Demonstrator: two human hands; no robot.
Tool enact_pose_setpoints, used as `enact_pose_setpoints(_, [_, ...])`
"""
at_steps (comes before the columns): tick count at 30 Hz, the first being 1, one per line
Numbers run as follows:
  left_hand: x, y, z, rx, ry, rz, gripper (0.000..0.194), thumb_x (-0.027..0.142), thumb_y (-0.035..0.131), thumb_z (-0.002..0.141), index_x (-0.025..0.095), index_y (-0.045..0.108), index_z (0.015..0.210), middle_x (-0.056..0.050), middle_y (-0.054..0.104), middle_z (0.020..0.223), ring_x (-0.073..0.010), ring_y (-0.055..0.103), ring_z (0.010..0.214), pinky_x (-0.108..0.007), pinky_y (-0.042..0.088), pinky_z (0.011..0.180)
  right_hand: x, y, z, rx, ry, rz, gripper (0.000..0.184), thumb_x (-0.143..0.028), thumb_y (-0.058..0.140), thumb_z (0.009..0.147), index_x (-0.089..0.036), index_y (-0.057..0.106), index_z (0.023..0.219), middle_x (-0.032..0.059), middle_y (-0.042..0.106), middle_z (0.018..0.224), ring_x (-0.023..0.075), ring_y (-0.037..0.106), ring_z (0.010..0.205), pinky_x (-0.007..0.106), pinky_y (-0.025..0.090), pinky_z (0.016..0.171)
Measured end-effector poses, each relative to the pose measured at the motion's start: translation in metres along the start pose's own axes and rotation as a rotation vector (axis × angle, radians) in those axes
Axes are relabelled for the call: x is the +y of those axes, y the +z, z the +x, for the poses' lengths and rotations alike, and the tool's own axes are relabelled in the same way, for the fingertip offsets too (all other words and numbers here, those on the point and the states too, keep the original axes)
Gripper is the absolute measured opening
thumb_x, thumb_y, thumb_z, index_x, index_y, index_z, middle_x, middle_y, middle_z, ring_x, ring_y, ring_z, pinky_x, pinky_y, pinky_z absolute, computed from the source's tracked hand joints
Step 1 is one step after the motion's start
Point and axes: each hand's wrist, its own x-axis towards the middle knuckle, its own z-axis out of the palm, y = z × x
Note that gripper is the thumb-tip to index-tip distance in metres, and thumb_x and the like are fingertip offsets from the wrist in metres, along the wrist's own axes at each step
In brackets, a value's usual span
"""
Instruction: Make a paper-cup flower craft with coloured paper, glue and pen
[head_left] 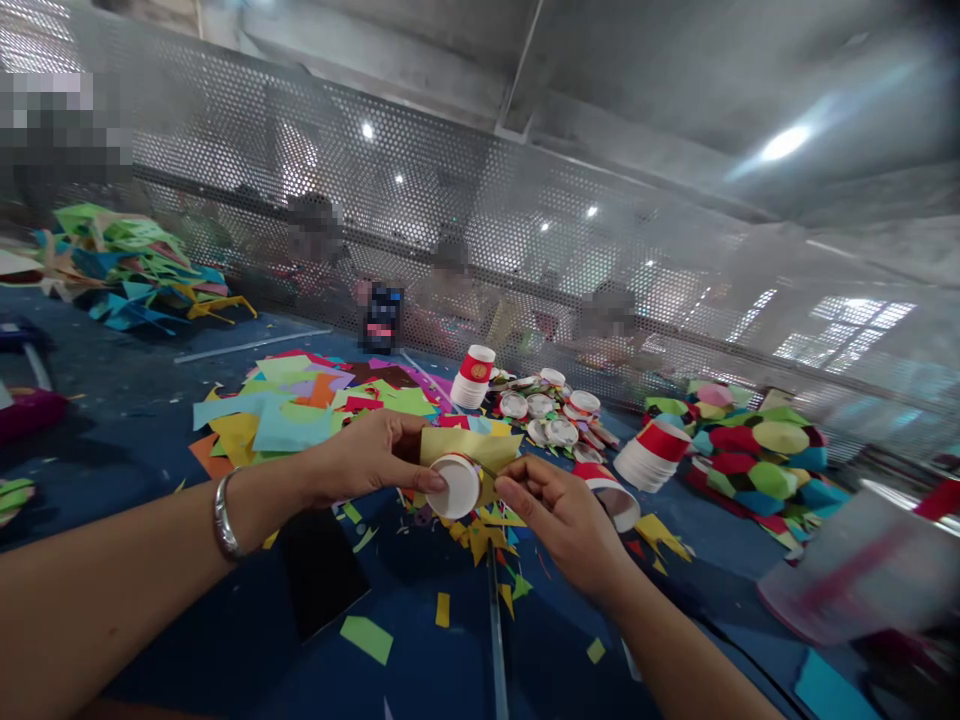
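My left hand (367, 458) grips a small paper cup (455, 485) whose white bottom faces me, with a yellow paper sheet (472, 447) wrapped behind it. My right hand (559, 515) pinches the right edge of that yellow paper beside the cup. A silver bangle (223, 516) sits on my left wrist. Both hands hover over the dark blue table (420, 660), above scattered coloured paper scraps (487, 540).
Coloured paper sheets (300, 405) lie behind my left hand. Red-and-white cup stacks (474, 376) (651, 455), cut cup bottoms (547, 415) and coloured folded pieces (757, 455) lie to the right. A black phone (321, 565) lies under my left wrist. A perforated metal screen (480, 220) backs the table, people behind it.
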Motion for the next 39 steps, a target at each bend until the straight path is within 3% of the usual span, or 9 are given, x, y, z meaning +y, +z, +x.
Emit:
enact_pose_setpoints(17, [0.000,-0.002,-0.001,0.024,-0.008,0.058,0.029,0.033,0.087,0.070,0.017,0.072,0.090,-0.003,0.076,0.091,-0.0171,0.068,0.085,-0.030,0.049,0.078,0.000,0.000,0.000,0.009,-0.013,-0.016,0.027,-0.046,0.056,0.096,-0.020,0.060,0.091,0.0011,0.056,0.078,0.0161,0.048,0.069,0.030,0.038,0.063])
enact_pose_setpoints(22, [0.006,0.003,-0.003,-0.031,-0.020,0.004,0.032,0.029,0.083,0.074,0.019,0.073,0.103,-0.004,0.077,0.103,-0.0188,0.068,0.095,-0.031,0.049,0.085,-0.002,0.000,0.000,0.004,-0.021,-0.007,0.027,-0.045,0.054,0.097,-0.020,0.059,0.089,0.0000,0.055,0.077,0.0154,0.047,0.068,0.030,0.038,0.063])
enact_pose_setpoints(28, [0.006,-0.003,-0.004,-0.110,-0.065,0.033,0.031,0.031,0.084,0.073,0.019,0.073,0.100,-0.004,0.077,0.100,-0.0191,0.068,0.094,-0.032,0.049,0.086,-0.002,-0.001,0.001,0.007,-0.038,-0.011,0.026,-0.044,0.053,0.097,-0.020,0.056,0.085,-0.0020,0.050,0.074,0.0146,0.045,0.067,0.029,0.036,0.063])
enact_pose_setpoints(39, [0.003,-0.008,-0.002,0.036,-0.064,0.167,0.029,0.039,0.085,0.070,0.018,0.071,0.083,0.000,0.070,0.082,-0.0142,0.061,0.077,-0.027,0.044,0.075,0.004,-0.003,0.001,0.011,-0.039,-0.018,0.027,-0.045,0.053,0.099,-0.020,0.056,0.088,-0.0032,0.048,0.073,0.0138,0.042,0.064,0.029,0.034,0.061])
